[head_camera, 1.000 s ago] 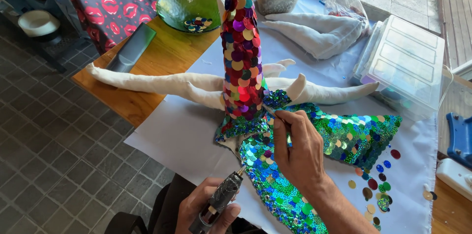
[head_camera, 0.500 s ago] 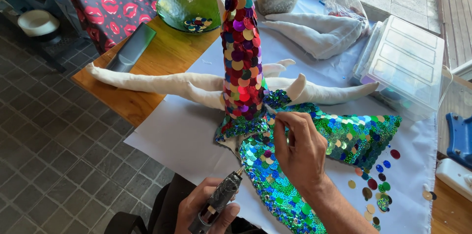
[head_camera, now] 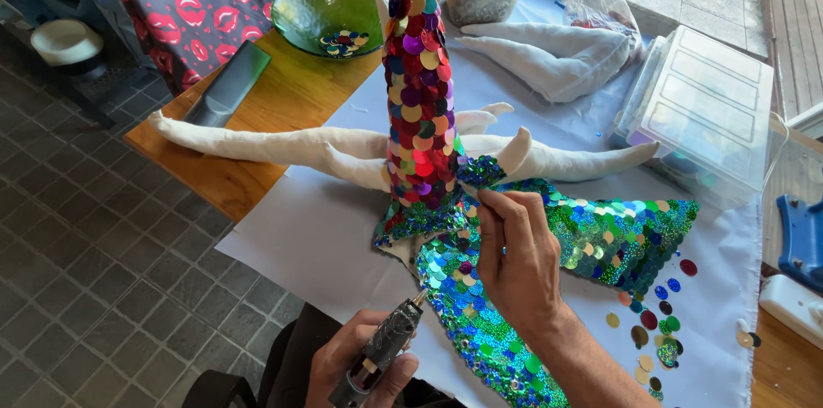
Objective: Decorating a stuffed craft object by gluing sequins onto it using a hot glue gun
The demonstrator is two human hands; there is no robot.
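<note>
**A:** What's the biggest thing on the table (head_camera: pixel 283 108)?

**B:** A white sheet (head_camera: pixel 300 237) spread over the wood, and on it a stuffed fabric star (head_camera: pixel 283 147) with long pale arms. One arm stands upright, covered in red and purple sequins (head_camera: pixel 418 108); two arms lying toward the person are covered in green and blue ones.

**A:** And where does that star sit from the hands?

**B:** Just ahead of them. The right hand (head_camera: pixel 519 267) is on it, fingertips (head_camera: pixel 484 202) pinched at the small blue patch (head_camera: pixel 480 171) where the upright arm meets the green arm running off to the right. Whether a sequin is between those fingertips is too small to tell. The green arm's long axis runs left to right; the other sequinned arm runs down toward the person.

**A:** The left hand?

**B:** The left hand (head_camera: pixel 360 365) is lower, near the bottom edge, clenched round a glue gun (head_camera: pixel 386 348) whose nozzle points up toward the green arm, just short of it. So the right hand is the nearer one.

**A:** What else lies about?

**B:** A clear plastic box (head_camera: pixel 707 112) at the right, a green glass bowl (head_camera: pixel 317 5) with sequins in it at the back, and loose sequins (head_camera: pixel 651 322) scattered on the sheet right of the wrist. Grey floor tiles (head_camera: pixel 94 262) show on the left.
</note>
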